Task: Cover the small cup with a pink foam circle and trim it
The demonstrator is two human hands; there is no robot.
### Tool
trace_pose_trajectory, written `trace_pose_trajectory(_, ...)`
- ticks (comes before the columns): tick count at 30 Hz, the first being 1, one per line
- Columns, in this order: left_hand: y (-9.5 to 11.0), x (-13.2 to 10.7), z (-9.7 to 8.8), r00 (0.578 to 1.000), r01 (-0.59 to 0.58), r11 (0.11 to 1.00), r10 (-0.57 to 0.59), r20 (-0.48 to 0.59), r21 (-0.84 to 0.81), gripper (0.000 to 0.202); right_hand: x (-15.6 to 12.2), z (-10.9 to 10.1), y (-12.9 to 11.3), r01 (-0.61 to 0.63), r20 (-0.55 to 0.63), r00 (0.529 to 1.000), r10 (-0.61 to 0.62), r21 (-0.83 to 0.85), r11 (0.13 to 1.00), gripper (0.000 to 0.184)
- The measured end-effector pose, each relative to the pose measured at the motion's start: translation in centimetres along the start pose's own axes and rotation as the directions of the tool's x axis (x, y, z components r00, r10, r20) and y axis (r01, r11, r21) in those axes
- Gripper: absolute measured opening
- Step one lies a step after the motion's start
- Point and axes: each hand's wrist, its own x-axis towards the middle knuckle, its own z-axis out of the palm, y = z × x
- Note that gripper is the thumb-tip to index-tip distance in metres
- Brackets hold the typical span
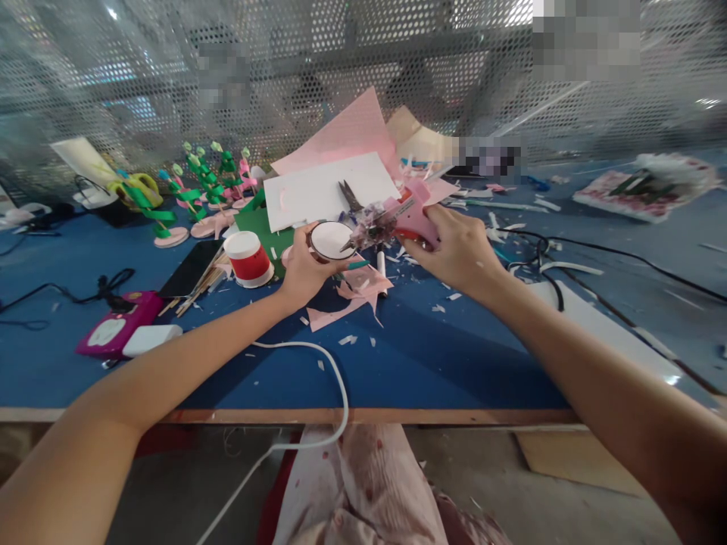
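Observation:
My right hand (pixel 463 246) is closed round the handle of a pink hot glue gun (pixel 419 200). The gun's front is crusted with clear glue, and its nozzle points left, at the edge of a round cup-like piece (pixel 332 239). That piece has a white round face and a dark rim; my left hand (pixel 307 271) grips it from the left, and its lower part is hidden. Just left of this hand stands a red and white paper cup (pixel 248 261), upside down. Pink paper scraps (pixel 355 297) lie below the held piece. Behind it are scissors (pixel 350 195) on white paper (pixel 323 193).
Several green and pink paper plants on round bases (pixel 170 237) stand back left. A magenta power strip (pixel 122 325) with a white plug lies front left. A white cable (pixel 332 363) hangs over the table's front edge. Black cables (pixel 613 257) run on the right. Mesh rises behind.

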Motion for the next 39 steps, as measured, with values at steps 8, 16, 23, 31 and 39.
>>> trace_pose_trajectory(8, 0.8, -0.2, -0.2, 0.989, -0.087, 0.996, 0.085, 0.120, 0.013, 0.078, -0.5, 0.9, -0.5, 0.011, -0.058, 0.998, -0.010, 0.009, 1.000, 0.038)
trace_pose_trajectory(16, 0.9, -0.2, -0.4, 0.974, -0.121, 0.993, 0.117, 0.192, 0.010, 0.081, -0.7, 1.5, -0.6, 0.014, -0.067, 0.998, -0.013, 0.015, 1.000, 0.043)
trace_pose_trajectory(23, 1.1, -0.4, -0.3, 0.973, -0.107, 0.994, 0.108, 0.202, -0.013, 0.080, -0.7, 1.6, -0.7, 0.023, -0.060, 0.998, -0.020, 0.039, 0.999, 0.033)
trace_pose_trajectory(31, 1.1, -0.3, -0.2, 0.985, -0.095, 0.995, 0.091, 0.148, 0.025, 0.079, -0.6, 1.4, -0.7, 0.031, -0.029, 0.999, -0.030, 0.033, 0.999, 0.021)
trace_pose_trajectory(39, 0.4, -0.2, -0.3, 0.994, -0.043, 0.998, 0.038, 0.098, 0.053, 0.079, -0.4, 0.4, -0.8, -0.005, -0.010, 1.000, 0.004, -0.043, 0.999, 0.018)
